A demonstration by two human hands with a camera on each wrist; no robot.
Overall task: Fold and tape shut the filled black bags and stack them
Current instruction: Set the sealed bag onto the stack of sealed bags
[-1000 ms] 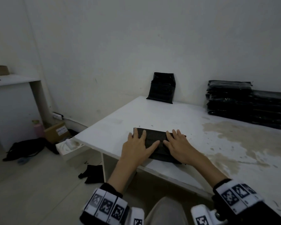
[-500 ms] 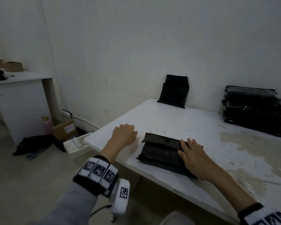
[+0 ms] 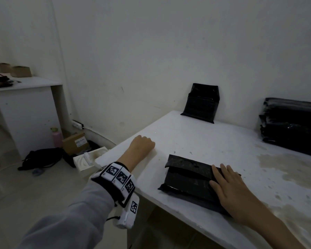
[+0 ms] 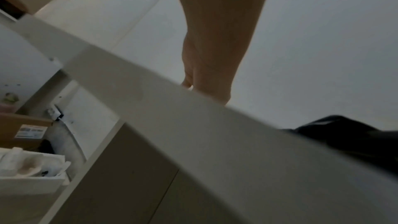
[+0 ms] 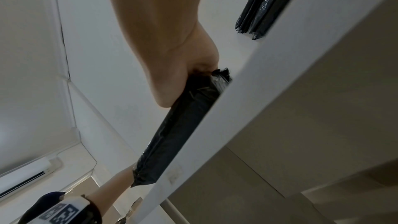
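Since one second earlier, when both hands pressed flat on the folded bag, the left hand (image 3: 142, 144) had left it and moved out to the desk's (image 3: 196, 141) left corner, well apart from the bag; the right hand (image 3: 228, 186) alone remained on it. Head view: black bag (image 3: 188, 178) lay flat near the front edge of the desk, folded flap uppermost, long axis running from far-left to near-right, roughly along the desk's front edge, its free end towards the left hand. Right grip was released, fingers straight and pressing down on the bag's right end. Left fingers were curled under; whether they pinched anything could not be told from here, and no tape was visible. Judgement: fold is being held down one-handed while the other hand goes for tape, so taping is not yet done. Stack of finished bags (image 3: 293, 126) sat at the far right by the wall; one more bag (image 3: 201, 103) leaned upright against the wall. Left wrist view: blurred; desk edge (image 4: 172, 108) hid the fingertips, grip undetermined. Right wrist view: palm rested on the bag's (image 5: 183, 125) end, confirming pressure, not a grasp.
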